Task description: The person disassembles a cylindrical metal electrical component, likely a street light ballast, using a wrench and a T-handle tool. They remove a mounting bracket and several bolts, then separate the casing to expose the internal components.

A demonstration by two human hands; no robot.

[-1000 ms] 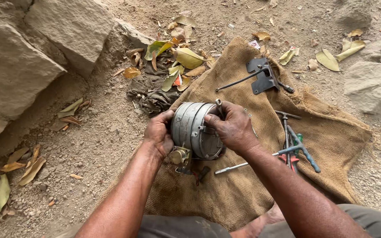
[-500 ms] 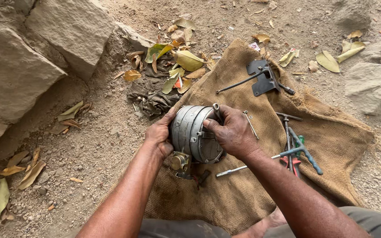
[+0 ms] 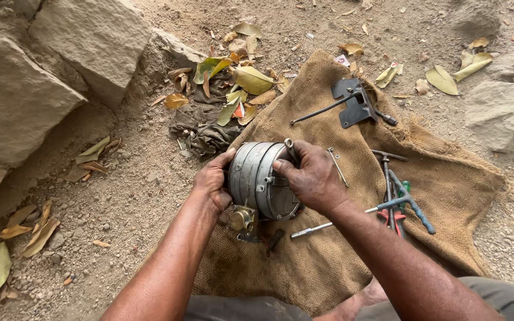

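A grey, round metal motor housing (image 3: 256, 177) with a brass fitting (image 3: 242, 219) at its lower end stands on a burlap sack (image 3: 328, 255). My left hand (image 3: 210, 181) grips its left side. My right hand (image 3: 310, 177) covers its right face, the fingers pressed on the rim near a small metal lug at the top. A long thin bolt (image 3: 335, 165) lies just right of my right hand.
On the sack lie a black metal bracket with a rod (image 3: 352, 106), T-handle wrenches (image 3: 398, 193) and a steel bar (image 3: 322, 227). A dirty rag (image 3: 204, 135) and dry leaves (image 3: 242, 80) lie beyond the housing. Large stones (image 3: 37, 89) line the left; another stone (image 3: 502, 113) sits right.
Both hands stay on the housing. It has tilted slightly, and my right hand has shifted a little over its face.
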